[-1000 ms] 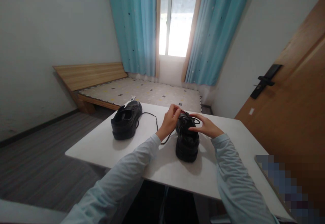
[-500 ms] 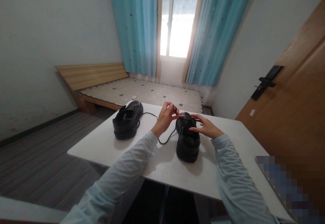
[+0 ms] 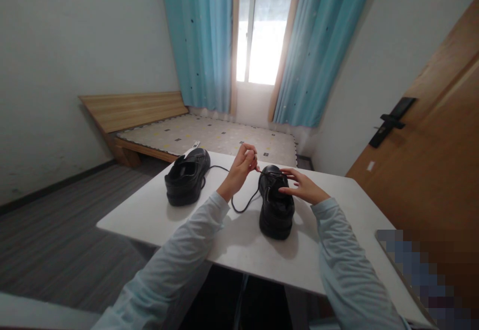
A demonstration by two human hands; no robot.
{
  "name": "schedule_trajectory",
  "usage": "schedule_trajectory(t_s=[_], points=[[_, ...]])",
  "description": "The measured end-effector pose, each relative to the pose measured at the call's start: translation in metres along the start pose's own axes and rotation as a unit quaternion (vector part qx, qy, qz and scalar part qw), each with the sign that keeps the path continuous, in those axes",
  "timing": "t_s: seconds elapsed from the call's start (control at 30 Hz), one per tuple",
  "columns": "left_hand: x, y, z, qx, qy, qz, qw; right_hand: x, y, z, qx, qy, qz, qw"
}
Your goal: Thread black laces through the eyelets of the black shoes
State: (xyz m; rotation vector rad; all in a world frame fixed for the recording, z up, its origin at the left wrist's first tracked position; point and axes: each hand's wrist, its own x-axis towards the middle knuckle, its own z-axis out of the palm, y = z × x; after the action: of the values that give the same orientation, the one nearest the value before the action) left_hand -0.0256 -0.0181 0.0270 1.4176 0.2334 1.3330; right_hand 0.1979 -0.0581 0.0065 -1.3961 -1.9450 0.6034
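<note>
A black lace-up shoe [image 3: 277, 215] stands on the white table in front of me, heel toward me and toe away. My left hand [image 3: 244, 163] is closed in a pinch just left of the toe, holding a black shoelace [image 3: 243, 211] that runs to the shoe's eyelets. Part of the lace loops down onto the table. My right hand [image 3: 301, 186] grips the shoe's right side, its thumb at the opening and its fingertips by the lacing. Farther left is a second black shoe [image 3: 187, 177], which neither hand touches; a lace trails from it to the right.
The white table [image 3: 232, 242] carries both shoes. A small white object [image 3: 196, 145] lies beyond the left shoe. Past the table are a low wooden bed [image 3: 209, 130] and a curtained window. A wooden door [image 3: 430, 120] with a black handle is at the right.
My left hand has moved slightly up and left, away from the shoe, and its fingers have closed more tightly, drawing the lace outward. My right hand stays at the shoe.
</note>
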Motion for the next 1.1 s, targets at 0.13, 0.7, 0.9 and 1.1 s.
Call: schedule_trajectory(t_s=[0.13,0.7,0.9,1.1], points=[[0.002,0.003,-0.006,0.047,0.018,0.015,0.999,0.000,-0.002,-0.001,-0.002,-0.002,-0.002,1.000],[0.008,0.009,-0.021,0.089,0.026,0.084,0.992,-0.001,-0.003,0.000,0.006,0.002,0.024,1.000],[0.007,0.005,-0.024,0.229,0.016,0.081,0.970,-0.001,-0.002,0.001,-0.001,0.001,0.017,1.000],[0.003,0.000,-0.019,0.430,-0.041,0.083,0.898,-0.001,-0.010,0.005,-0.011,0.011,-0.010,1.000]])
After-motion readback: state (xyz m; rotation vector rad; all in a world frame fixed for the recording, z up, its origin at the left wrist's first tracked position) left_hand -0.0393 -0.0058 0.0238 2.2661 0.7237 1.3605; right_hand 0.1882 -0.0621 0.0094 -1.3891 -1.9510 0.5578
